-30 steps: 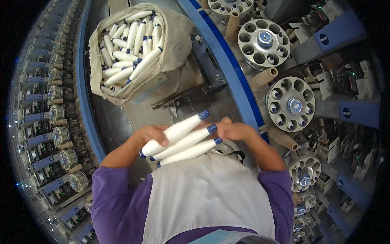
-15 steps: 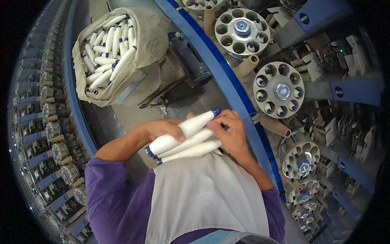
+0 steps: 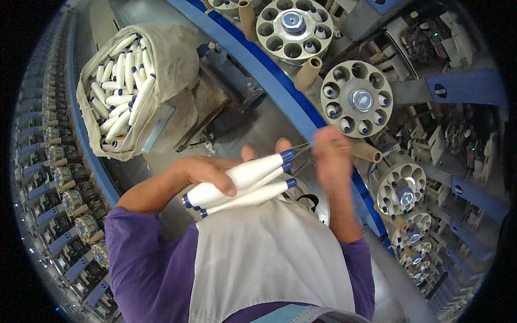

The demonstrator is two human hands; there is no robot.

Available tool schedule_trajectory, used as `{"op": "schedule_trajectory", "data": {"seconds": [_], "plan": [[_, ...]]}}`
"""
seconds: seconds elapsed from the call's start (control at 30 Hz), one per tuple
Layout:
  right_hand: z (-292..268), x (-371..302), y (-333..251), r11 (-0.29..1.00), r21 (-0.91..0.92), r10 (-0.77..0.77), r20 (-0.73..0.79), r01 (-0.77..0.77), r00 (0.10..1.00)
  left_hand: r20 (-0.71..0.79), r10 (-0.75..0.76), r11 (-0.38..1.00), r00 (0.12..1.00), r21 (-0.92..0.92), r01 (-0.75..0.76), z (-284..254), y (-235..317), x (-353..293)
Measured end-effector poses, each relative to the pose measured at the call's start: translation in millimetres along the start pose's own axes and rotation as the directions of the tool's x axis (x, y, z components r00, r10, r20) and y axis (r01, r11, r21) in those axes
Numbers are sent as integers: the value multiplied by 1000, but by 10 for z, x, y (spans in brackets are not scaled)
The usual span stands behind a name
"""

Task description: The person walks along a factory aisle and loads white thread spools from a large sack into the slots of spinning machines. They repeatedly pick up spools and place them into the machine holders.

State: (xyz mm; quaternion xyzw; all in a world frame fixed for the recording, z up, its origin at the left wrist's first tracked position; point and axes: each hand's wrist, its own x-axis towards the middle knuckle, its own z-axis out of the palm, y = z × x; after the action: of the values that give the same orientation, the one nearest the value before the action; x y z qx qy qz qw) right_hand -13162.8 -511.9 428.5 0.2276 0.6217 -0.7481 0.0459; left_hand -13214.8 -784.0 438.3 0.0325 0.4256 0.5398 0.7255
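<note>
Against the front of my apron, my left hand [image 3: 207, 172] is closed around three white yarn bobbins [image 3: 253, 173] with blue ends. They lie side by side, slanting up to the right. Fine yarn ends [image 3: 303, 147] stretch from the bobbins' blue tips to my right hand [image 3: 332, 161]. That hand is blurred by motion, but its fingers look pinched on the yarn. It is beside the blue machine rail, just below a round magazine [image 3: 344, 101] that holds several bobbins in its pockets.
A cloth sack [image 3: 175, 54] full of white bobbins [image 3: 129, 72] stands at the upper left. The curved blue rail [image 3: 288, 105] borders the machine on my right, with tan paper cones [image 3: 308, 75] and more round magazines [image 3: 401, 191]. Another machine row [image 3: 59, 177] runs along the left.
My right hand has moved up and right from the bobbins' tips, drawing yarn out taut. The bobbins in my left hand have shifted slightly, and the whole view has moved a little.
</note>
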Motion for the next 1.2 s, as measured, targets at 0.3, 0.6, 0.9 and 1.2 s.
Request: {"op": "schedule_trajectory", "data": {"seconds": [0.3, 0.6, 0.9, 1.2], "plan": [[218, -313, 261, 644, -513, -315, 499, 568, 807, -70, 117, 871, 991, -473, -136, -104, -154, -12], [476, -140, 478, 383, -554, -576, 483, 739, 660, -159, 86, 951, 984, -281, -128, -141, -227, -85], [-2324, -241, -277, -152, -734, -355, -585, -662, 730, -134, 81, 963, 988, -244, -112, -174, -176, -463], [248, -114, 637, 844, -488, 148, 611, 223, 778, -84, -57, 998, 995, -20, 55, -231, -14, -276]]}}
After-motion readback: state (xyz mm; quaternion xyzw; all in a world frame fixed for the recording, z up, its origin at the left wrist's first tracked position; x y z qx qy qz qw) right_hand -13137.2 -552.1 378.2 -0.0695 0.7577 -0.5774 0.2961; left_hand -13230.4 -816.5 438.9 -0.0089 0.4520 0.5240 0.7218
